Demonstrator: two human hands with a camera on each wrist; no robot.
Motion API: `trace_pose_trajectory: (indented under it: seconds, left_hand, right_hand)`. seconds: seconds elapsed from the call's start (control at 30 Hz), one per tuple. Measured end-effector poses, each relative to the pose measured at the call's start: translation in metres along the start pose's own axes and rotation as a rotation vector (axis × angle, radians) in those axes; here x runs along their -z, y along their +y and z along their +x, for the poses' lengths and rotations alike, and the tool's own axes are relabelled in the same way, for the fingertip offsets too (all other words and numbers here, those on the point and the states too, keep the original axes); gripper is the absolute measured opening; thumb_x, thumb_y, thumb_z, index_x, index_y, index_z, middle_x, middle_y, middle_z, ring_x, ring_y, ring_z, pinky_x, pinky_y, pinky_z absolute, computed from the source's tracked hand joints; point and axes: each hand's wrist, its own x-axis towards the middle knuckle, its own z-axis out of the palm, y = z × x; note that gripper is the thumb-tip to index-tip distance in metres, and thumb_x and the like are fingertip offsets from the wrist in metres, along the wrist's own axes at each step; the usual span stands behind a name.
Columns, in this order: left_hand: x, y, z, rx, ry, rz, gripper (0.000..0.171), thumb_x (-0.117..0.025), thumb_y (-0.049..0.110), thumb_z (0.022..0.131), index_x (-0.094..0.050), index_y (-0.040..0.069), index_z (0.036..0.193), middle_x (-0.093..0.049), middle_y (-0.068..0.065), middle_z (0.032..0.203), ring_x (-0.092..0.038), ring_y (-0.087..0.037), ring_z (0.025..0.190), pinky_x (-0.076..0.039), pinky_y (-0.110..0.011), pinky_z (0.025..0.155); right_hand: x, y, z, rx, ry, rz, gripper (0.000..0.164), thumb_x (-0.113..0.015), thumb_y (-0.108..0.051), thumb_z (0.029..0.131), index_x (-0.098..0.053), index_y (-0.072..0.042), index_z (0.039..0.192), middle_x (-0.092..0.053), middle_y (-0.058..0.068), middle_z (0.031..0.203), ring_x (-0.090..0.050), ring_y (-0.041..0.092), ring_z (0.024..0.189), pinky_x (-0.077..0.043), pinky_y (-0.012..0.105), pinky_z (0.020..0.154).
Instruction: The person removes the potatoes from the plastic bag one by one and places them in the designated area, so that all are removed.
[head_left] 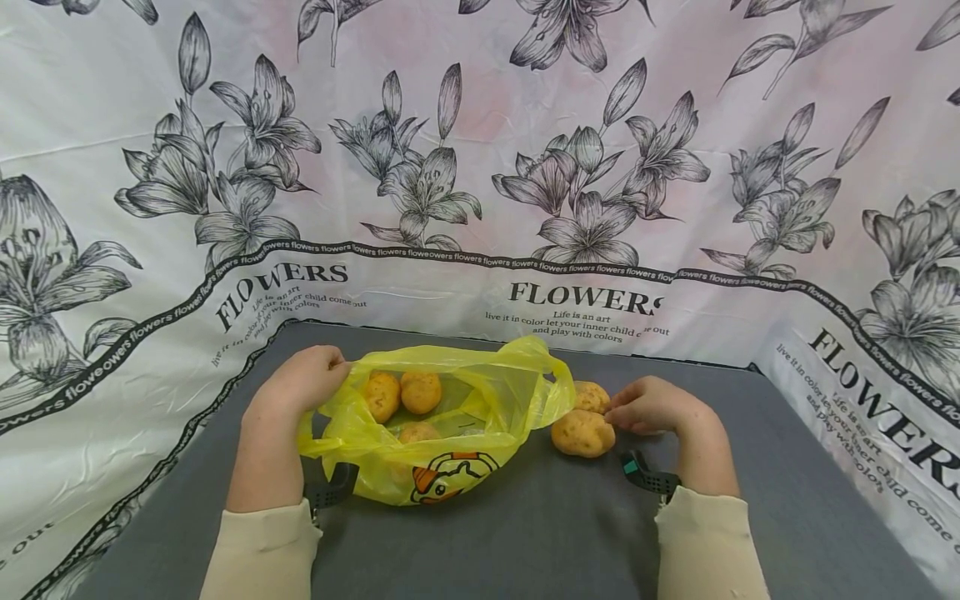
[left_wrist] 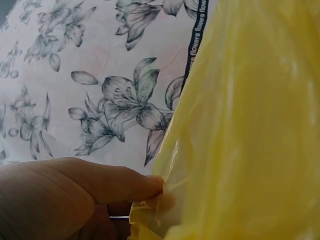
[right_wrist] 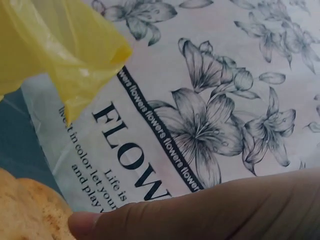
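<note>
A yellow plastic bag (head_left: 450, 417) with a printed cartoon figure lies on the grey tabletop, its mouth spread wide. Inside it sit several potatoes (head_left: 421, 392). My left hand (head_left: 309, 383) pinches the bag's left edge between thumb and fingers; up close, the left wrist view has the thumb (left_wrist: 135, 186) pressed on the thin plastic. Right of the bag lie two potatoes, a nearer one (head_left: 583, 433) and a farther one (head_left: 592, 395) partly behind it. My right hand (head_left: 651, 406) touches them at their right side. In the right wrist view its thumb meets a potato (right_wrist: 35, 210); the other fingers are hidden.
The grey tabletop (head_left: 525, 542) runs back to a white flower-printed cloth (head_left: 465, 300) that stands as a wall behind and along both sides. The bag's right handle loop (head_left: 551, 377) rises close beside the loose potatoes. A black band sits on each wrist.
</note>
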Motion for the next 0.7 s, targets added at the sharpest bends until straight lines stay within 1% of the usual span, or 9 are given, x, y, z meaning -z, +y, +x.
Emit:
trace_pose_trajectory:
  seconds: [0.17,0.27,0.4,0.5,0.7]
  left_hand:
    - [0.000,0.000,-0.001,0.004,-0.001,-0.003,0.026,-0.041,0.024,0.098,-0.058,0.005,0.100,-0.053,-0.007,0.083,-0.049,-0.022,0.074,-0.040,-0.036,0.066]
    - [0.001,0.002,-0.001,-0.003,0.004,0.005,0.026,-0.042,0.024,0.098,-0.059,0.004,0.102,-0.056,-0.008,0.087,-0.050,-0.022,0.076,-0.041,-0.037,0.068]
    - [0.001,0.003,-0.001,-0.019,0.014,0.017,0.026,-0.043,0.023,0.098,-0.059,0.003,0.103,-0.057,-0.008,0.092,-0.051,-0.023,0.078,-0.042,-0.038,0.070]
    - [0.001,0.003,-0.001,-0.015,0.011,0.018,0.025,-0.044,0.023,0.098,-0.059,0.004,0.102,-0.057,-0.008,0.090,-0.050,-0.022,0.077,-0.041,-0.037,0.069]
    - [0.000,0.002,0.000,-0.001,-0.008,0.011,0.024,-0.044,0.024,0.098,-0.058,0.004,0.100,-0.055,-0.008,0.087,-0.050,-0.022,0.076,-0.040,-0.036,0.068]
  right_hand:
    - [0.004,-0.008,-0.006,0.070,0.087,-0.081,0.061,-0.071,-0.045,0.079,-0.062,0.000,0.119,-0.063,0.013,0.113,-0.057,0.026,0.101,-0.047,0.047,0.082]
    - [0.006,-0.013,-0.010,0.112,0.105,-0.064,0.064,-0.069,-0.048,0.081,-0.060,0.000,0.122,-0.061,0.014,0.117,-0.058,0.028,0.104,-0.048,0.046,0.083]
    - [0.006,-0.022,-0.015,0.173,0.134,-0.043,0.061,-0.066,-0.050,0.083,-0.060,-0.003,0.122,-0.062,0.012,0.116,-0.059,0.026,0.103,-0.048,0.045,0.083]
    - [0.006,-0.029,-0.019,0.216,0.158,-0.028,0.058,-0.065,-0.050,0.084,-0.060,-0.005,0.121,-0.063,0.010,0.115,-0.060,0.023,0.101,-0.047,0.045,0.084]
    - [0.004,-0.041,-0.028,0.294,0.179,0.024,0.051,-0.067,-0.045,0.084,-0.062,-0.008,0.119,-0.063,0.008,0.114,-0.061,0.021,0.099,-0.048,0.042,0.085]
